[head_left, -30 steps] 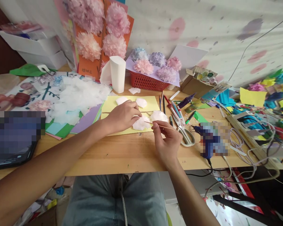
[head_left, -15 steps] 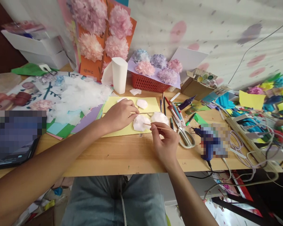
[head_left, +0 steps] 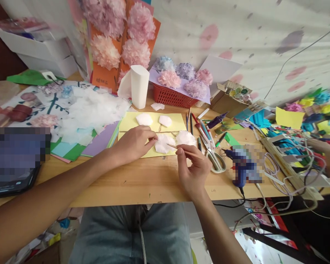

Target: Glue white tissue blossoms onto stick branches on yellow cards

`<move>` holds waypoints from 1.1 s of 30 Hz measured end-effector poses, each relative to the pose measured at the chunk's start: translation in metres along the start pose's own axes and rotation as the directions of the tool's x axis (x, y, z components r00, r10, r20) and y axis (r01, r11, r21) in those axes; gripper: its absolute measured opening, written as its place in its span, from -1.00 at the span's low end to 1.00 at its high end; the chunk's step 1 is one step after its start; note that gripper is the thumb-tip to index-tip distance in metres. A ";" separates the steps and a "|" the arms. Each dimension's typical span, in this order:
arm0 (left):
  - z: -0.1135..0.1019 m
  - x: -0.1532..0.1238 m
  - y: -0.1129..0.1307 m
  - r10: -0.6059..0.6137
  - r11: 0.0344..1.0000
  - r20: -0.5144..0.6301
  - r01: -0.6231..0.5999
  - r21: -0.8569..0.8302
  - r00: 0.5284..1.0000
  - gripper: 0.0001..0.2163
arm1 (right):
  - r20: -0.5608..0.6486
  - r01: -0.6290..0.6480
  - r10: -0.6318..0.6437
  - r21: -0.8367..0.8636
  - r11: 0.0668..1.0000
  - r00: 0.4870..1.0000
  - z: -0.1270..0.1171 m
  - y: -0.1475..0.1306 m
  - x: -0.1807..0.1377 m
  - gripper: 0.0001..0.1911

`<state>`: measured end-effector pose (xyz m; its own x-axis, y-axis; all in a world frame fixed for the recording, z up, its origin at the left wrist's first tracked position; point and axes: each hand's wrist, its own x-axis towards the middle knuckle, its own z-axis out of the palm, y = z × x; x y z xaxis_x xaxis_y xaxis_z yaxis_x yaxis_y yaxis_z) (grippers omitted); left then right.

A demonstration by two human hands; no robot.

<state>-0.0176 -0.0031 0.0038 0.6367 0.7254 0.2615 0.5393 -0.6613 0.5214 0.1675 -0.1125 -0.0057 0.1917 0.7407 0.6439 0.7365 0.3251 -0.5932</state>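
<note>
A yellow paper sheet (head_left: 170,123) lies on the wooden table (head_left: 143,183) with several white tissue flowers on it. My right hand (head_left: 194,167) pinches a thin wooden stick (head_left: 178,149) whose tip rests over the near white tissue flower (head_left: 162,143). My left hand (head_left: 134,143) lies curled on the yellow sheet, fingertips against that flower's left edge. Another white flower (head_left: 186,138) sits just right of it, and two smaller ones (head_left: 144,119) lie farther back. A thin stem (head_left: 167,132) crosses the sheet.
Scissors (head_left: 214,159) and pens (head_left: 202,130) lie right of the sheet, a blue glue gun (head_left: 240,172) and cables beyond. A tissue roll (head_left: 139,86), red basket (head_left: 172,97), paper scraps (head_left: 90,110) and a tablet (head_left: 13,165) surround it. Another person's hand (head_left: 328,154) is at far right.
My left hand has slid back toward me off the far flowers, uncovering the small one at the back left. My right hand stays by the near flower with the stick.
</note>
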 end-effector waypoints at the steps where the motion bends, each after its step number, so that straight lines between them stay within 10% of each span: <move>1: 0.000 -0.001 0.001 -0.008 1.000 0.002 0.008 -0.005 1.000 -0.79 | 0.034 -0.001 0.002 -0.003 1.000 0.999 0.001 0.000 0.000 -0.84; 21: 0.010 -0.006 -0.006 -0.022 0.998 0.062 0.025 -0.054 0.998 -0.76 | -0.086 -0.405 0.445 0.289 0.867 0.891 0.008 0.012 0.006 -0.67; 33: 0.007 -0.005 -0.005 -0.038 0.998 0.029 0.039 -0.047 0.999 -0.78 | -0.181 -0.172 0.194 0.132 0.976 0.964 -0.005 0.010 -0.006 -0.82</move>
<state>-0.0195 -0.0048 -0.0059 0.6315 0.7440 0.2182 0.5375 -0.6229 0.5684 0.1766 -0.1165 -0.0134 0.4454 0.6707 0.5930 0.6001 0.2679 -0.7537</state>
